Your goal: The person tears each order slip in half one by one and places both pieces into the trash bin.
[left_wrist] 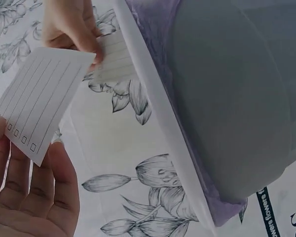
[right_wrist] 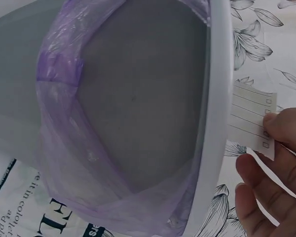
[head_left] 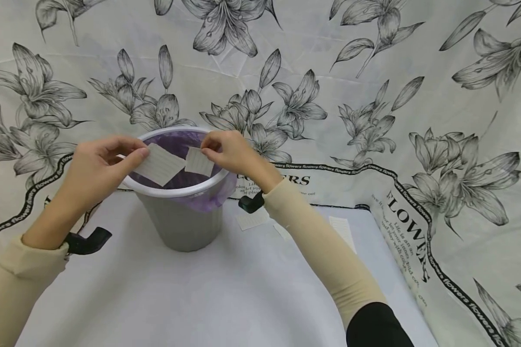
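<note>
Though narrow, left grip [head_left: 96, 166] on paper [head_left: 159, 165].

Looked onto a grey-white fabric backdrop [head_left: 317, 29] rising behind and along the right, faintly creased. Saw large black line-drawn lilies [head_left: 301, 103] scattered over it, a narrow black band [head_left: 321, 167] repeating "flowers" in pale letters curving below them, and bold black "FLOWERS" lettering [head_left: 410, 230] beneath. Found a flat white tabletop [head_left: 226, 303] meeting the backdrop's lower edge. Noticed diffuse light laying soft grey shadows [head_left: 239, 260] across that.
</note>
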A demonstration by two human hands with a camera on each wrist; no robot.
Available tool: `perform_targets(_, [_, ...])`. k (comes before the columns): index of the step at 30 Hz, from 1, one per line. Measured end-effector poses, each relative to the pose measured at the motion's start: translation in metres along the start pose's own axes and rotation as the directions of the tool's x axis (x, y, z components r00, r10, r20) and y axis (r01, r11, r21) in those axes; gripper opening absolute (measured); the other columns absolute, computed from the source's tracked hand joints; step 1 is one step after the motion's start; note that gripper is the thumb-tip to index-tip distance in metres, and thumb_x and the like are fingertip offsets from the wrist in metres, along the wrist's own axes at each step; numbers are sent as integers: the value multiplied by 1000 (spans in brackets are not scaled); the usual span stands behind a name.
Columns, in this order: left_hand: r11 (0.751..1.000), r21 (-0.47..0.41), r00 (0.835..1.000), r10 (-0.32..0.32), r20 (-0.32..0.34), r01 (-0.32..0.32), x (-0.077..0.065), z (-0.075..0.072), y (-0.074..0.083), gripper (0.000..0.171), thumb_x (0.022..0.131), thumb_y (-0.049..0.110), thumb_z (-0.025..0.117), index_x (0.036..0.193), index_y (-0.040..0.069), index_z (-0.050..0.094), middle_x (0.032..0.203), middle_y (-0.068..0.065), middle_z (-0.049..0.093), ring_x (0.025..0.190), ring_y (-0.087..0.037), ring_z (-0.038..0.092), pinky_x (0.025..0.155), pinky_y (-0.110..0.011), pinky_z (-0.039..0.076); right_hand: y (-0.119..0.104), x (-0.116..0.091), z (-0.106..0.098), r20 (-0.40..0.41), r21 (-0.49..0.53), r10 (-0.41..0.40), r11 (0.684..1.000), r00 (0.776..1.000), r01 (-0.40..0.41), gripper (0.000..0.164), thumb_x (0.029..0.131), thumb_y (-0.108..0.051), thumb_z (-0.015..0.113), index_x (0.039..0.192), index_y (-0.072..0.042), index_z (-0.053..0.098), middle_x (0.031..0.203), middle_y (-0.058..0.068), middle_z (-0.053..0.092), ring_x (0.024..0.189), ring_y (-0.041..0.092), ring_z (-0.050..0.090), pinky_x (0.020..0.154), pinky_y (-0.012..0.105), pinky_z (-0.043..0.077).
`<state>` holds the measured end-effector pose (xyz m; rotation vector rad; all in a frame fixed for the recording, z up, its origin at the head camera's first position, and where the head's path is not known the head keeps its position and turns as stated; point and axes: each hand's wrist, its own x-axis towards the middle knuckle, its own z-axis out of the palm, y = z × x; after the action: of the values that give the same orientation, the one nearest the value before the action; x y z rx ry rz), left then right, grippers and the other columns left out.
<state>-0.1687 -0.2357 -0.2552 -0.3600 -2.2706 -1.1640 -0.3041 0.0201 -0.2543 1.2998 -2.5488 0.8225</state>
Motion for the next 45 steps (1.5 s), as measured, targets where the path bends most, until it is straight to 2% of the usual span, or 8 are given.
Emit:
perform_targets(5, [999, -18, 999, -29, -14, 28, 5, -4, -1, 19, 97, 18, 73, 108, 3, 77, 89, 27, 70, 83, 4, 67, 73, -7, 51, 2, 0, 3, 66, -30, 23, 999, 998, -21, 14, 101, -15, 66, 108, -6, 75, 102, 6, 77, 92, 15, 71, 84, 21, 55])
perform_targets(9, [997, -23, 997, -70, -26, 70, 8, -6, -7, 22, 97, 22, 74, 108, 3, 76, 86, 27, 70, 79, 4, 67, 69, -9, 49, 4, 0, 6, 77, -25, 15, 1000, 997, -13, 15, 101, -14, 66, 109, -5, 76, 104, 7, 78, 94, 15, 72, 85, 20, 55])
perform_targets(13, [994, 3, 993, -112, -24, 112, 12, -7, -16, 27, 97, 28, 73, 112, 5, 76, 85, 30, 68, 81, 5, 66, 69, -10, 47, 6, -1, 6, 64, -15, -2, 1000, 998, 3, 15, 100, -12, 67, 108, -3, 76, 104, 8, 78, 95, 17, 72, 87, 24, 57])
perform_targets(18, [990, 31, 990, -134, -33, 135, 18, -3, -25, 32, 96, 33, 74, 114, 6, 77, 84, 33, 66, 82, 5, 65, 68, -10, 47, 8, -5, 5, 42, -9, 4, 1000, 999, -4, 17, 100, -12, 66, 109, -2, 76, 104, 9, 77, 95, 18, 71, 91, 34, 58])
perform_targets(25, [983, 80, 985, -165, -44, 168, 22, 2, -32, 35, 95, 36, 74, 112, 5, 79, 80, 34, 63, 74, 9, 64, 63, -10, 49, 12, -12, 2, -16, -7, 20, 1000, 1000, -20, 14, 99, -13, 68, 107, -5, 76, 104, 7, 77, 94, 17, 70, 90, 32, 58])
perform_targets(31, [967, 118, 974, -221, -43, 225, 29, 3, -26, 46, 95, 46, 71, 118, 6, 77, 90, 18, 71, 75, 12, 60, 63, -11, 47, 15, -15, -2, -39, -7, 7, 1000, 999, -7, 14, 100, -13, 67, 108, -5, 76, 105, 7, 78, 96, 17, 71, 88, 28, 56])
perform_targets(38, [970, 158, 983, -175, -57, 182, 39, 5, -18, 42, 95, 43, 72, 115, 7, 78, 96, 3, 76, 72, 13, 58, 58, -13, 45, 20, -19, -3, -36, 8, 29, 1000, 999, -29, 15, 100, -13, 68, 109, -4, 75, 107, 9, 77, 98, 19, 71, 90, 34, 58])
perform_targets(45, [975, 160, 988, -153, -38, 157, 44, 9, -23, 38, 97, 37, 71, 113, 3, 78, 106, -21, 76, 66, 16, 56, 55, -12, 46, 25, -23, -4, -29, 6, 72, 997, 997, -72, 17, 100, -13, 67, 111, -3, 74, 108, 10, 76, 100, 20, 71, 92, 31, 58])
